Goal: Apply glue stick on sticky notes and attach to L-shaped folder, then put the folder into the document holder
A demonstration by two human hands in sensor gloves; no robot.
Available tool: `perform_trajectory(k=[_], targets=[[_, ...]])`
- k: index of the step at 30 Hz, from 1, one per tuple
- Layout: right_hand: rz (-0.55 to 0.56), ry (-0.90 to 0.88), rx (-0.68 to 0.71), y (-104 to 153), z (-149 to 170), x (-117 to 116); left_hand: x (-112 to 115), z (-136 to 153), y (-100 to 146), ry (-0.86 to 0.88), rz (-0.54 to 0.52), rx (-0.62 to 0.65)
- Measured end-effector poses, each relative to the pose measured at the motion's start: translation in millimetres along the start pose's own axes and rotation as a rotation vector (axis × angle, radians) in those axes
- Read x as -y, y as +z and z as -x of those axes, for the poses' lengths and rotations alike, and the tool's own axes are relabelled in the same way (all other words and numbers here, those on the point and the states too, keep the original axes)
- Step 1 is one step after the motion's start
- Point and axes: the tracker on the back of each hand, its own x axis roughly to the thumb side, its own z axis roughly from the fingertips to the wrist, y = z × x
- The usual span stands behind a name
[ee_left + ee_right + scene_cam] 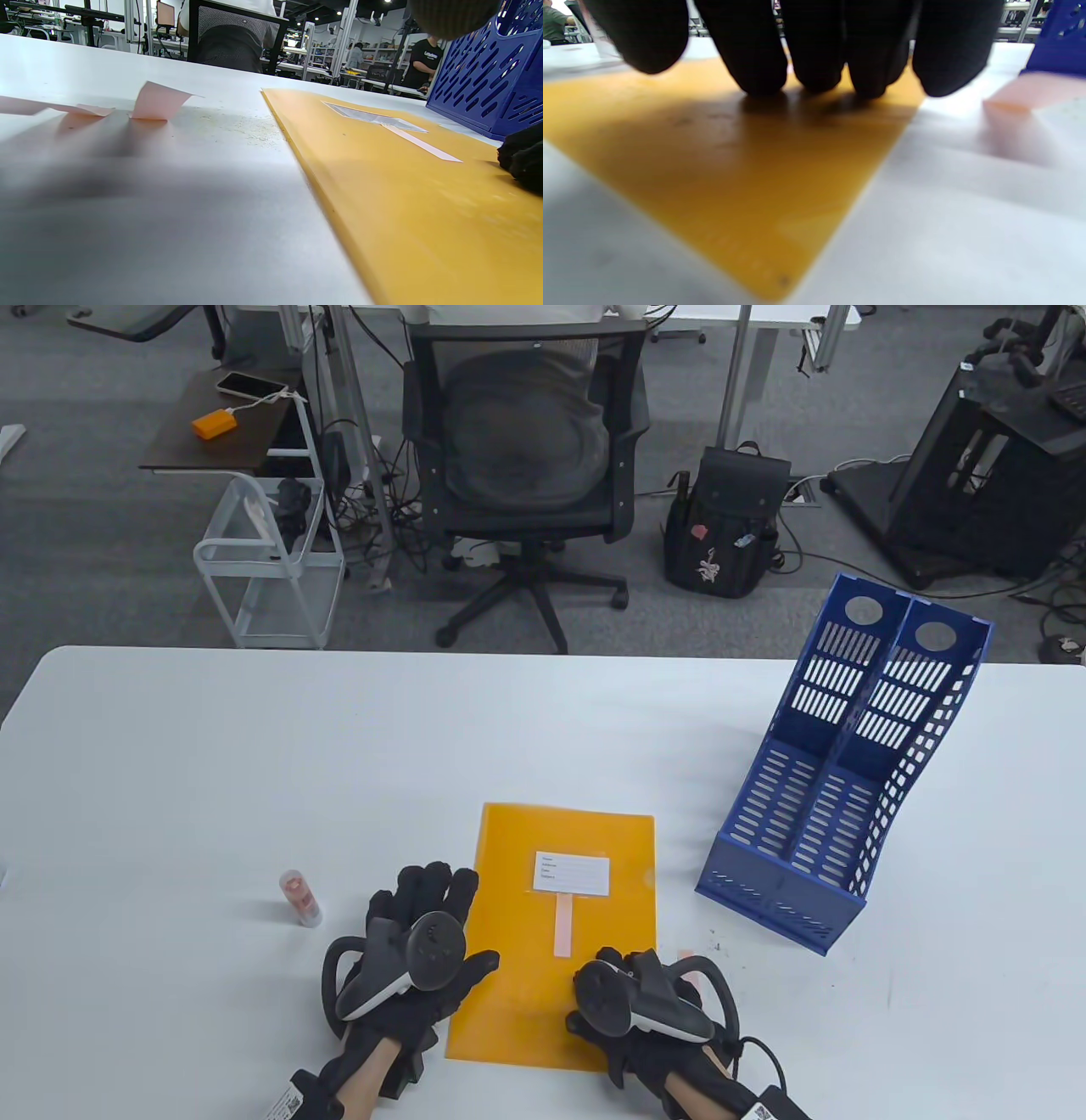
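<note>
In an open-plan lab, a white counter (pixel 170 746) carries an orange L-shaped folder (pixel 517 916) with a pink sticky note (pixel 563 926) stuck below its label, a blue document holder (pixel 840 780) just to its right. The thin folder could slip or buckle when lifted from flat. The left hand (pixel 416 933) lies flat and released across the folder's left edge; the right hand (pixel 632 993) presses fingertips (pixel 814 80) on its lower right corner, grasping nothing.

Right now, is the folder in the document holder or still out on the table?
Out. The yellow folder lies flat on the table, both hands resting on it; the blue document holder beside it shows empty slots.
</note>
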Motion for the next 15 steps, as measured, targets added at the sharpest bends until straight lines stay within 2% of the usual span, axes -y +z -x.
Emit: perform_trajectory(k=[3,7,10,15], targets=[[0.01,-0.029,-0.016,-5.3,0.8,6.6,-0.3,-0.5,0.4,0.001,0.0,0.002],[0.222,-0.108,-0.032,-11.1,2.0,18.6,-7.3,-2.8,4.6,0.012,-0.053,0.022],[0.255,-0.131,-0.034,-9.6,0.6,24.7,-18.2,-1.3,10.0,0.015,-0.138,0.022],[0.341,-0.098,-0.009,2.5,1.5,25.9,-40.5,14.2,23.9,0.026,-0.353,-0.082]])
